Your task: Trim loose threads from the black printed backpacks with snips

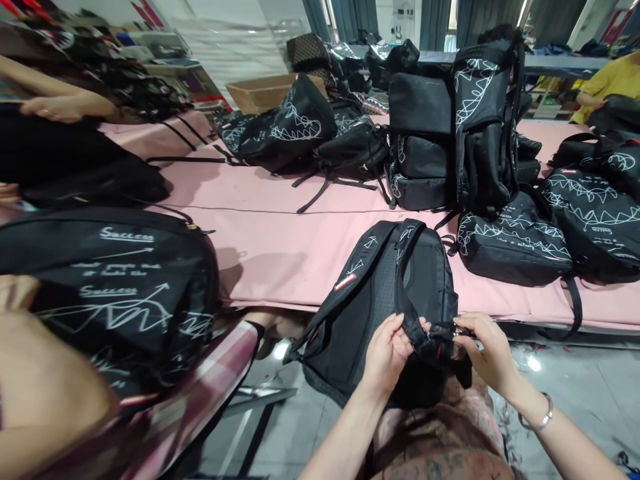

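Observation:
A black backpack (380,300) lies back-side up, half on the pink table (280,240) and half over my lap. My left hand (387,353) is closed, pinching the lower end of its shoulder strap. My right hand (487,350), with a bracelet on the wrist, is closed on the strap end next to it; something small and dark may be pinched there, but I cannot make it out.
Several black backpacks with white line prints are stacked and spread at the right (515,243) and back (450,127). Another printed backpack (115,293) sits at the left beside a person's arm (45,393). A cardboard box (263,90) stands at the back. A person in yellow (607,83) is far right.

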Available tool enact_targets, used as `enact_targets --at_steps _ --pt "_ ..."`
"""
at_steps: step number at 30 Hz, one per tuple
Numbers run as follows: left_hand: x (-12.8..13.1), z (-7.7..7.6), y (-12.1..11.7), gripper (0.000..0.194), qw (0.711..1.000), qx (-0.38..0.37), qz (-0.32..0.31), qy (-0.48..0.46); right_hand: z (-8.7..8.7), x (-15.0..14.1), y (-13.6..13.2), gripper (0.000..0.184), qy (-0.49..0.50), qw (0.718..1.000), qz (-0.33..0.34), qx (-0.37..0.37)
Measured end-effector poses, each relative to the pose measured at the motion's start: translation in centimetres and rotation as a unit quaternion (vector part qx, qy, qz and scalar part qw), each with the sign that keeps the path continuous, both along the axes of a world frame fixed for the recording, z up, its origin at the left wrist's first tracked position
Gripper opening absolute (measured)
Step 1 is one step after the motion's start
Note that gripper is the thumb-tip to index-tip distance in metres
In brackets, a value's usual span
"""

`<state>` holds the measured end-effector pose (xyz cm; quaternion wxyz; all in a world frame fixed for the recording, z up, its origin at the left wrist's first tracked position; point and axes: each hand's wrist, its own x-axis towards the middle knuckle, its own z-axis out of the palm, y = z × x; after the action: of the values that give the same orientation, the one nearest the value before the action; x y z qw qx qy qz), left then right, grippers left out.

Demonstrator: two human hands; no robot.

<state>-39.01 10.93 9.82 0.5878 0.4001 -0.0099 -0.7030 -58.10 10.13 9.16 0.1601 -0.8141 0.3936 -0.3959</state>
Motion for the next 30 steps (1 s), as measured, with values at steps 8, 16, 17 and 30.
enact_targets --at_steps 8,16,17,30 --pt "0.1 -0.4 0.3 0.005 1.0 0.005 -0.006 -0.003 0.5 0.9 -0.9 0.013 0.055 0.997 0.027 -0.049" --pt "-0.1 -0.1 0.1 0.006 1.0 0.02 -0.011 -0.003 0.6 0.9 -0.8 0.015 0.075 0.996 0.025 -0.048" --pt "-0.1 -0.1 0.1 0.006 1.0 0.017 -0.015 -0.004 0.6 0.9 -0.8 0.015 0.077 0.996 0.023 -0.048" --pt "-0.2 -0.5 0.2 0.008 0.999 0.027 -0.025 -0.004 0.5 1.9 -1.1 0.006 -0.188 0.969 -0.01 0.163"
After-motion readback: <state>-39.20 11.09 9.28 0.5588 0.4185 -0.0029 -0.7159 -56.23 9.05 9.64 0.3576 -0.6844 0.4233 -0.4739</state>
